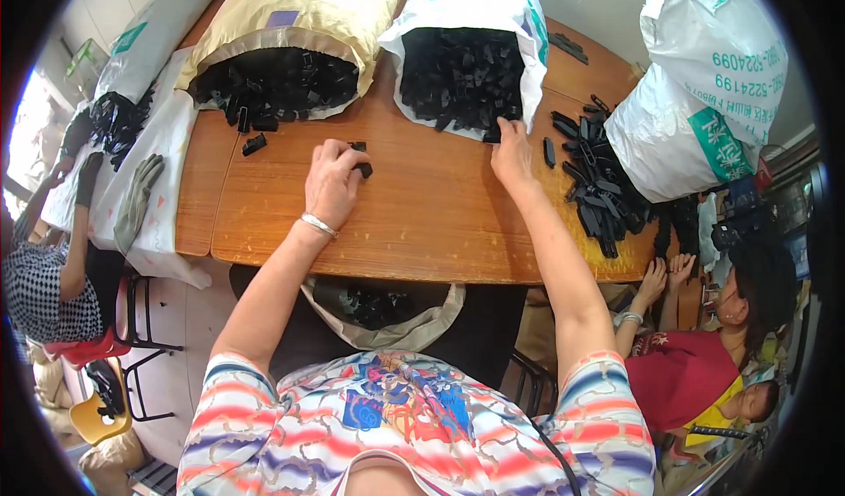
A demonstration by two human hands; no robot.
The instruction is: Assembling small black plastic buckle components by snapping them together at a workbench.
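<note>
My left hand rests on the wooden table with its fingers curled around a small black plastic piece. My right hand reaches to the mouth of a white sack filled with black plastic parts, fingertips touching a part at its edge. A gold-coloured sack of similar black parts lies open to the left. A silver bracelet is on my left wrist.
A third white sack at the right spills long black parts onto the table. An open beige bag with black parts hangs below the table's near edge. People sit at the left and right. Grey gloves lie on white cloth at the left.
</note>
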